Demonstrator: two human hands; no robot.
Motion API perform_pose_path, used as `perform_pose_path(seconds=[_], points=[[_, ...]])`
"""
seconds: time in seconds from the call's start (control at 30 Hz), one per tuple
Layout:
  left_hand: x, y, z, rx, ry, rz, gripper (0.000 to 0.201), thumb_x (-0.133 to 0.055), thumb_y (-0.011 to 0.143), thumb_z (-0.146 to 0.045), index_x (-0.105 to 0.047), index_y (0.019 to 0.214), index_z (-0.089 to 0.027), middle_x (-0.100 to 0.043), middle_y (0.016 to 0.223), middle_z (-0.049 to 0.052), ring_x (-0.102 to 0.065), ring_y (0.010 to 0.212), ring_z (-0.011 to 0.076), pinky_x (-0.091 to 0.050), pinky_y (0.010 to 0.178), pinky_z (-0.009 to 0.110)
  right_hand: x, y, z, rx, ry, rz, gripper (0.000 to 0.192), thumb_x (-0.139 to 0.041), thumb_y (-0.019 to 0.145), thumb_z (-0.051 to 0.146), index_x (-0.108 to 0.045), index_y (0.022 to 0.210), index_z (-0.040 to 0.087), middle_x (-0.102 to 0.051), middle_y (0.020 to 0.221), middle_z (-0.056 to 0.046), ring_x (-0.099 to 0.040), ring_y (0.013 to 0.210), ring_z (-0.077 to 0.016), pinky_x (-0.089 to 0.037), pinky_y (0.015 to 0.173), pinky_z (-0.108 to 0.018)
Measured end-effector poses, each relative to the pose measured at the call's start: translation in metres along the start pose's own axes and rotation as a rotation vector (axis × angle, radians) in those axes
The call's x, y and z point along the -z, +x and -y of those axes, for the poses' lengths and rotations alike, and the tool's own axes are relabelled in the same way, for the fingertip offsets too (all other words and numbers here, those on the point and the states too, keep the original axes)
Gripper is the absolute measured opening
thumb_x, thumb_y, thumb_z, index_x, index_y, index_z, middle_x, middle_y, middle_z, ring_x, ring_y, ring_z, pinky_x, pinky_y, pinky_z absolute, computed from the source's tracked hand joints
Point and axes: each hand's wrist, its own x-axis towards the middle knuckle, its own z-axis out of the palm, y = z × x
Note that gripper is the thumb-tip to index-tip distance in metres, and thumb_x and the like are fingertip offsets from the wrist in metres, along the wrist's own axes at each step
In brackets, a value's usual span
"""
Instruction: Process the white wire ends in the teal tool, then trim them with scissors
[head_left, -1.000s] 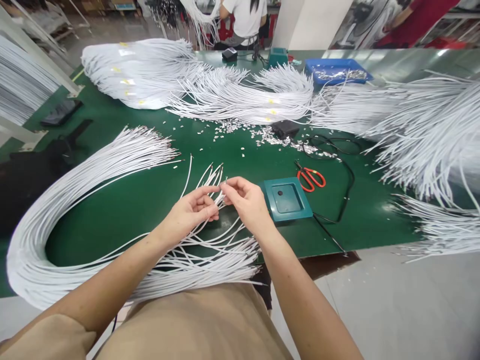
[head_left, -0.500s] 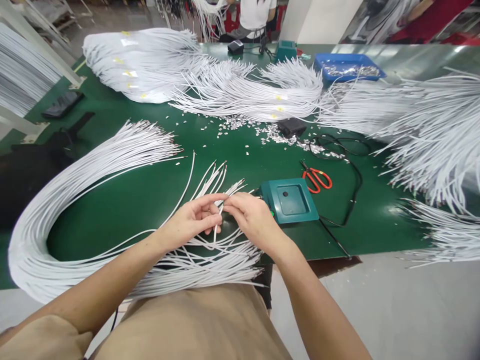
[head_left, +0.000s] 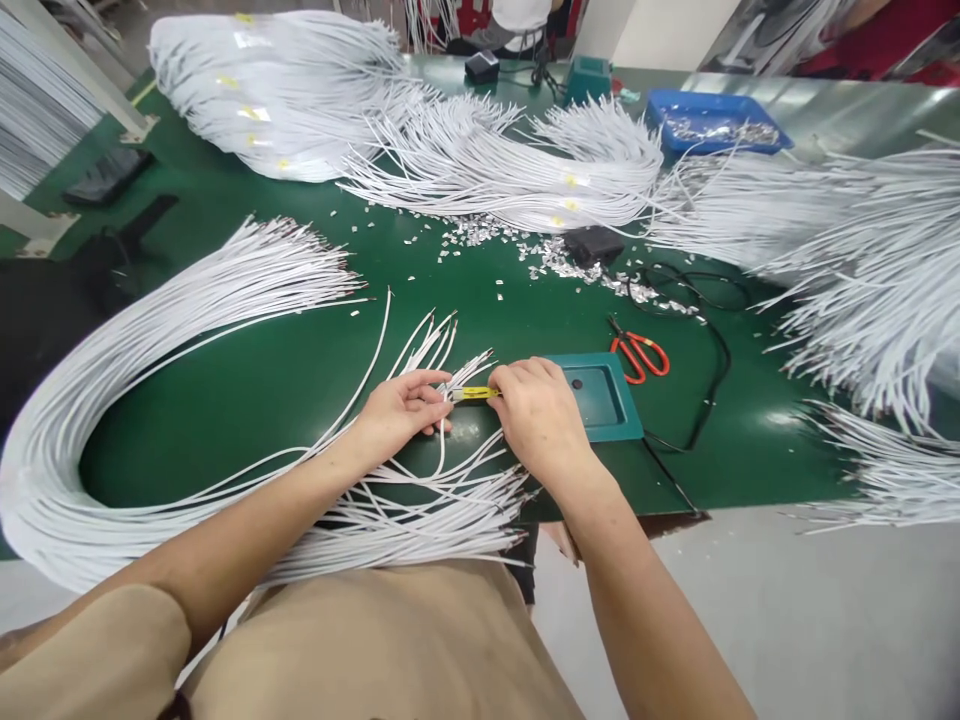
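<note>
My left hand (head_left: 412,403) pinches a white wire (head_left: 442,450) near its end, thumb and index finger together. Between the two hands stretches a short yellow strip (head_left: 478,393) with dark marks. Its left end meets the left fingertips and its right end is held in the closed fingers of my right hand (head_left: 541,415). Whether the strip is fixed to the wire is hidden by the fingers. Just behind the right hand, partly covered by it, sits a green box-shaped device (head_left: 611,400) with a recessed top. Loose white wire ends (head_left: 431,345) fan out beyond the left fingers.
A curved bundle of white wires (head_left: 45,450) loops around the left side. Orange-handled scissors (head_left: 640,355) lie past the device. Small silvery scraps (head_left: 555,260), a black box (head_left: 592,245), more wire bundles (head_left: 285,100) and a blue tray (head_left: 716,108) are farther back. A person (head_left: 521,15) sits opposite.
My right hand has moved right, away from the left, and the yellow strip now shows between them. My left hand stays at the wire. The whole view has shifted slightly.
</note>
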Motion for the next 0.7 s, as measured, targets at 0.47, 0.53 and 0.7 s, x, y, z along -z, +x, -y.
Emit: perform_pose_path(seconds=[0.47, 0.53, 0.7], points=[[-0.006, 0.011, 0.015, -0.026, 0.084, -0.074, 0.037, -0.072, 0.07, -0.02, -0.059, 0.104, -0.013, -0.063, 0.072, 0.0, -0.067, 0.061, 0.0138, -0.05, 0.054, 0.022, -0.007, 0.0, 0.001, 0.042, 0.012, -0.021, 0.015, -0.047, 0.082, 0.007, -0.059, 0.08, 0.017, -0.065, 0.08, -0.008, -0.048, 0.086, -0.0225, -0.031, 0.087, -0.035], [-0.006, 0.012, 0.017, -0.033, 0.115, -0.087, 0.037, -0.072, 0.07, -0.02, -0.059, 0.104, -0.014, -0.064, 0.072, 0.0, -0.067, 0.061, 0.0143, -0.051, 0.055, 0.023, -0.008, 0.002, 0.001, 0.033, -0.008, -0.025, 0.016, -0.046, 0.083, 0.008, -0.059, 0.079, 0.017, -0.065, 0.076, -0.008, -0.047, 0.083, -0.0227, -0.032, 0.083, -0.036], [-0.005, 0.013, 0.02, -0.075, 0.209, -0.072, 0.04, -0.068, 0.072, -0.022, -0.06, 0.11, -0.013, -0.066, 0.078, 0.002, -0.068, 0.065, 0.0143, -0.052, 0.06, 0.024, -0.007, 0.002, 0.002, 0.029, -0.026, -0.013, 0.017, -0.045, 0.087, 0.012, -0.06, 0.081, 0.017, -0.066, 0.072, -0.007, -0.048, 0.08, -0.0225, -0.034, 0.084, -0.037]])
